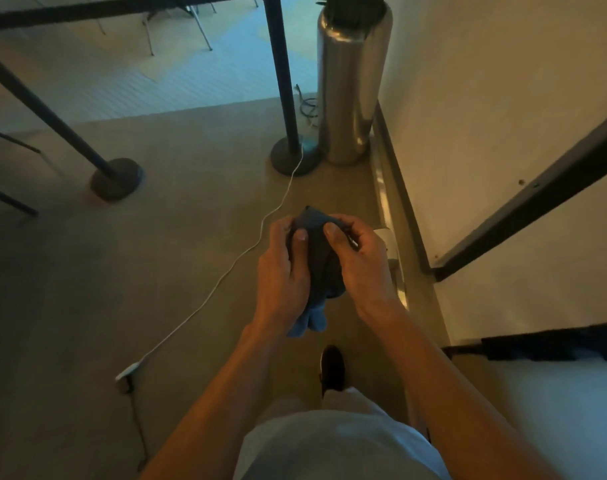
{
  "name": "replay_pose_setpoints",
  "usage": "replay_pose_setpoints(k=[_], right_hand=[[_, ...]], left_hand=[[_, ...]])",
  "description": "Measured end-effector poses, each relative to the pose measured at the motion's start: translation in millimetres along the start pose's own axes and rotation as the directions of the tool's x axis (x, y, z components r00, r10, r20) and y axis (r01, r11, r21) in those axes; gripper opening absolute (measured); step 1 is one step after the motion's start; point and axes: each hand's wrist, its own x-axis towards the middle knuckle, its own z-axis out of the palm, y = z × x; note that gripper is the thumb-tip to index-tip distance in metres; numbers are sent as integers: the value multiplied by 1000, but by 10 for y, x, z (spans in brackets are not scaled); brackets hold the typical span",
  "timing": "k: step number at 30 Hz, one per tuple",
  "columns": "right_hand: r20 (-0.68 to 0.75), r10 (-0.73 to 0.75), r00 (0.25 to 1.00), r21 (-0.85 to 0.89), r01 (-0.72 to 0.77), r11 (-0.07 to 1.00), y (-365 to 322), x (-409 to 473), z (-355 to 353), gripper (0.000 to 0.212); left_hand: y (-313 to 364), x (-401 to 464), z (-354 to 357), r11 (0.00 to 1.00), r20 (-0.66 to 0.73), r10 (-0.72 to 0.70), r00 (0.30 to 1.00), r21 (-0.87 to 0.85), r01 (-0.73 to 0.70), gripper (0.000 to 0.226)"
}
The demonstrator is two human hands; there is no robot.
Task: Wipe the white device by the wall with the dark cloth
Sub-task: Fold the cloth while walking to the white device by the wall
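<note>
both hands (pixel 324 261) around dark cloth (pixel 317 258)

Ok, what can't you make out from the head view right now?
- White device: mostly hidden behind the right hand; type unreadable.
- Dark cloth: bunched between left hand and right hand; middle covered.
- White cable: far end lost behind the dark post base.

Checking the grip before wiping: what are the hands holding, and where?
Both the left hand and right hand pinch the dark cloth near its bunched top.
</note>
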Motion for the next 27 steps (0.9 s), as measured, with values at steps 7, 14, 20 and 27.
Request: replay_pose_setpoints(k=[7,14,20,27], right_hand=[[-132,5,991,-4,-6,1000,-127,732,-42,17],[-276,13,961,42,-2,999,-179,1437,-24,12],[-478,51,877,66,-22,998,-256,1988,147,19],[-664,41,747,92,27,995,-245,2283,272,10]], left_hand=[[44,824,248,998,67,68,995,-3,-68,11],[-63,1721,470,989,236,144,961,-8,-146,17],[-105,2505,568,970,412,239,879,-51,-240,20],[-160,3012,697,953,584,293,757,-121,-277,17]])
